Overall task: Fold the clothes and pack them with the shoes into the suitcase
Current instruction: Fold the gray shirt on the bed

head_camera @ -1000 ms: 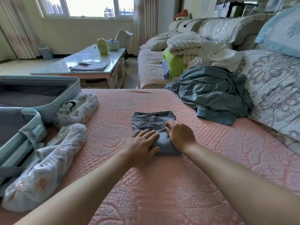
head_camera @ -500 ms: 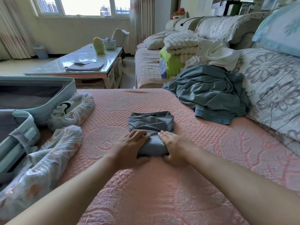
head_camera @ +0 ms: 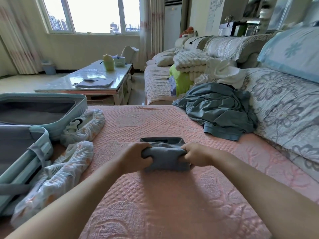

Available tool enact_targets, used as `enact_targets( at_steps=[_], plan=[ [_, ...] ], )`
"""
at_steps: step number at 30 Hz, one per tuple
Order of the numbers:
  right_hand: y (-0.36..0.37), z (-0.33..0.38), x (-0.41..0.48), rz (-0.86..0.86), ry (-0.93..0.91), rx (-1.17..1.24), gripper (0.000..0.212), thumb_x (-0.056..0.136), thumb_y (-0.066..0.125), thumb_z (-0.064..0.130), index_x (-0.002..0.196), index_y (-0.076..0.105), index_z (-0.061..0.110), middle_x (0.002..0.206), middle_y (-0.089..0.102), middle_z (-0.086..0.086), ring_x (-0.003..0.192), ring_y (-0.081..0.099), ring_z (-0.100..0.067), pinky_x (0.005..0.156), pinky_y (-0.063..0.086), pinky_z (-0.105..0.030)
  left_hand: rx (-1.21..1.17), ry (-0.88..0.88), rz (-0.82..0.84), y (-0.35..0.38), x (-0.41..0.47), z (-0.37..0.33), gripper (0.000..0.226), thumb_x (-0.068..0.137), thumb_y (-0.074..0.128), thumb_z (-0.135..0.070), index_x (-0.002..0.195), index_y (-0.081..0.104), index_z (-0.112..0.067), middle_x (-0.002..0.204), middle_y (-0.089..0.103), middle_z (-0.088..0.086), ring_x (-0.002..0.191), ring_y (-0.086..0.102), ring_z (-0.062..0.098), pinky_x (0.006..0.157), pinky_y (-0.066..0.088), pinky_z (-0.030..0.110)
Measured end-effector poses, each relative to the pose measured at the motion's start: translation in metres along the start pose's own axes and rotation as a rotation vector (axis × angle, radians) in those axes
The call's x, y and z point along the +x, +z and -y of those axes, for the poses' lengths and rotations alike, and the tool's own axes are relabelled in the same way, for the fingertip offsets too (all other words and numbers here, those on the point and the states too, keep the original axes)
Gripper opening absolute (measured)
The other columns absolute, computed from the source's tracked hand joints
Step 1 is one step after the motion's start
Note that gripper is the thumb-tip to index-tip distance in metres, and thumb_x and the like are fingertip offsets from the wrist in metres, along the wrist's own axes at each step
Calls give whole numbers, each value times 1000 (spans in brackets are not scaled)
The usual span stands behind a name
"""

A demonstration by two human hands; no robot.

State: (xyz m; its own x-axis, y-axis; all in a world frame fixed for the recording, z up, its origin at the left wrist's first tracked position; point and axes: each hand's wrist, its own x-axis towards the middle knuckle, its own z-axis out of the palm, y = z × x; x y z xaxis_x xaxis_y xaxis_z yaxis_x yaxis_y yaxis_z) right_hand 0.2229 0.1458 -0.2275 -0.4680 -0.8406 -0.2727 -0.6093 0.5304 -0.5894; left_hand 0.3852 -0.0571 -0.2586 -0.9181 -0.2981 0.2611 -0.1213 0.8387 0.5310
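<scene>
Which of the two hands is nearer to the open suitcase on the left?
Left. The left hand grips the folded grey garment at the end toward the suitcase; the right hand grips the opposite end, farther away.

the folded garment (head_camera: 165,161) is slate grey-blue, on a salmon-pink quilted cover (head_camera: 164,204) embossed with flower shapes. the suitcase (head_camera: 43,96) is pale teal with a grey lining, the shoe covers (head_camera: 89,125) white with faint orange blotches. the sofa cover (head_camera: 284,109) is off-white with grey flowers.
</scene>
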Motion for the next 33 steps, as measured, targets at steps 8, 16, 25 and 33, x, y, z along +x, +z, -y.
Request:
enact_targets(
  at_steps=[8,16,25,33],
  plan=[
    [2,-1,0,-349,84,0,15,93,62,21,79,64,19,78,66,-2,77,64,-21,70,55,-36,67,-186,-123,-4,-5,-11,20,87,67,-37,106,66,-30,96,68,-5,85,62,15,74,51,29],
    [30,-13,41,-608,140,-263,24,101,48,37,104,59,16,108,69,-14,103,64,-34,77,45,-36,505,260,-144,31,14,-22,42,94,39,-37,126,63,-23,134,59,2,122,57,26,100,47,41],
    [39,-10,63,-549,-232,-455,45,92,49,24,134,61,17,136,58,-9,123,53,-31,104,40,-43,455,-64,263,59,33,-5,58,105,19,-49,158,5,-30,166,3,-6,153,-3,13,123,-1,43],
    [47,-13,64,-151,-13,-480,55,107,25,43,160,13,32,167,18,0,153,18,-21,124,11,-38,480,87,388,38,22,8,128,65,40,-94,159,0,-17,166,-6,0,152,-12,13,121,-9,28]
  ],
)
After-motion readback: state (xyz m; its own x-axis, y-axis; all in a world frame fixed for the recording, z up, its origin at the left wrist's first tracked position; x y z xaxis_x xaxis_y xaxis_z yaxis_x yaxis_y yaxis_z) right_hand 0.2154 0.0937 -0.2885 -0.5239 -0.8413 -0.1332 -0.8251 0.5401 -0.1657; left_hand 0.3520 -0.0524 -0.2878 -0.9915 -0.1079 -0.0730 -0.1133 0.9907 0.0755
